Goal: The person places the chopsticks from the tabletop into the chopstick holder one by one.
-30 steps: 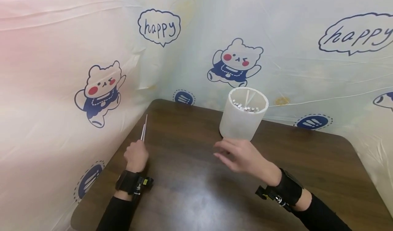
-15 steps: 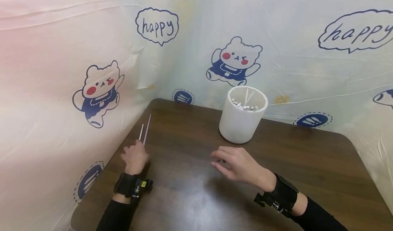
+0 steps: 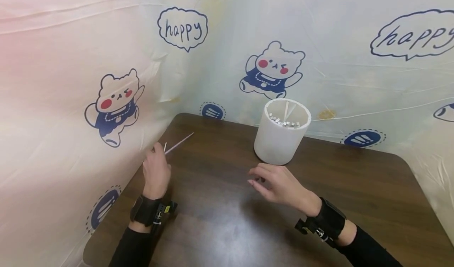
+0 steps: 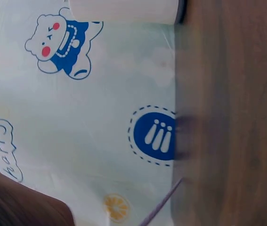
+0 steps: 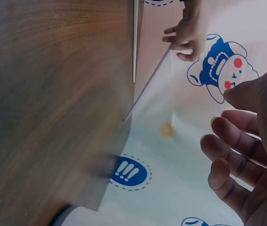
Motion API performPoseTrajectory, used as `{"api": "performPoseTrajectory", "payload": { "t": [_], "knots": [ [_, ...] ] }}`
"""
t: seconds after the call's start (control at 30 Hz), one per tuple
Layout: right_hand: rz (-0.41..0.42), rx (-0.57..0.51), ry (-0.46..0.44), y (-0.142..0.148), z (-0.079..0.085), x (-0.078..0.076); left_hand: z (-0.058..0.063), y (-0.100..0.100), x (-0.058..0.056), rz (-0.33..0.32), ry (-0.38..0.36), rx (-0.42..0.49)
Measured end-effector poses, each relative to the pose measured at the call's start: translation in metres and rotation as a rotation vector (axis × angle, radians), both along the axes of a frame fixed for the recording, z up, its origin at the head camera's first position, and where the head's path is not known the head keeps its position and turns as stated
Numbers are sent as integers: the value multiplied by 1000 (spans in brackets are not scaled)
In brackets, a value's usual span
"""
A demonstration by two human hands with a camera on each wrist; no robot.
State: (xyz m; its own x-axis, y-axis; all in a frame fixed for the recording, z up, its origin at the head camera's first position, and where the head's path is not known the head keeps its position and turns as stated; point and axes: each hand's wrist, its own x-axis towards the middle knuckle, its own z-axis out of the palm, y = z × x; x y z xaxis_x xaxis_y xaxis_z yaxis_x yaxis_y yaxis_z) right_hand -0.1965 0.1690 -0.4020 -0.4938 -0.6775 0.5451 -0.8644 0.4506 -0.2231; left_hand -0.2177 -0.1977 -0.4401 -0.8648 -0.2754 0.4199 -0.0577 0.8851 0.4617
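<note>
My left hand (image 3: 157, 173) is raised at the left side of the table and pinches one end of a thin lilac stick (image 3: 179, 142). In the right wrist view the lilac stick (image 5: 148, 84) slants down from the fingertips. A thin white stick (image 5: 135, 47) lies on the table near that hand, mostly hidden behind it in the head view. My right hand (image 3: 278, 183) hovers in front of the white cylindrical container (image 3: 278, 144), fingers loosely bent and holding nothing.
Several small silvery square-ended pieces (image 3: 283, 124) and a pale upright strip (image 3: 286, 111) show inside the container. The brown table (image 3: 220, 156) has rounded corners. Printed cloth (image 3: 227, 62) hangs close around its left and back edges.
The left hand has lifted the lilac stick away from the white one, and its far tip has swung to the right. The right hand has drawn back slightly from the container.
</note>
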Motion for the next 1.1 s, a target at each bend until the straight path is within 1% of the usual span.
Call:
{"api": "performPoseTrajectory", "payload": {
  "t": [0.1,0.2,0.33,0.43,0.53,0.63,0.77,0.87,0.93,1.03,1.1],
  "knots": [
    [-5,-17,-19,1,3,-1,6,5,-4,-36,120,53],
    [-13,-35,-23,4,7,-2,12,10,-9,-66,228,66],
    [-33,-65,-32,6,11,-3,21,18,-11,-129,394,14],
    [-61,-82,-68,8,13,-4,31,26,-7,-218,540,-43],
    [-89,-87,-92,8,14,-5,46,38,0,-318,691,-84],
    [-96,-95,-79,6,14,-6,63,54,12,-415,839,-86],
    [-85,-104,-50,0,13,-7,87,80,28,-568,1041,-73],
    [-76,-94,-43,-6,13,-8,105,101,39,-678,1200,-92],
    [-66,-85,-47,-10,13,-7,114,113,46,-735,1297,-110],
    [-46,-79,-37,-14,12,-4,124,127,56,-805,1403,-140],
    [-26,-87,-27,-15,12,-2,126,135,63,-846,1439,-164]
  ]
}}
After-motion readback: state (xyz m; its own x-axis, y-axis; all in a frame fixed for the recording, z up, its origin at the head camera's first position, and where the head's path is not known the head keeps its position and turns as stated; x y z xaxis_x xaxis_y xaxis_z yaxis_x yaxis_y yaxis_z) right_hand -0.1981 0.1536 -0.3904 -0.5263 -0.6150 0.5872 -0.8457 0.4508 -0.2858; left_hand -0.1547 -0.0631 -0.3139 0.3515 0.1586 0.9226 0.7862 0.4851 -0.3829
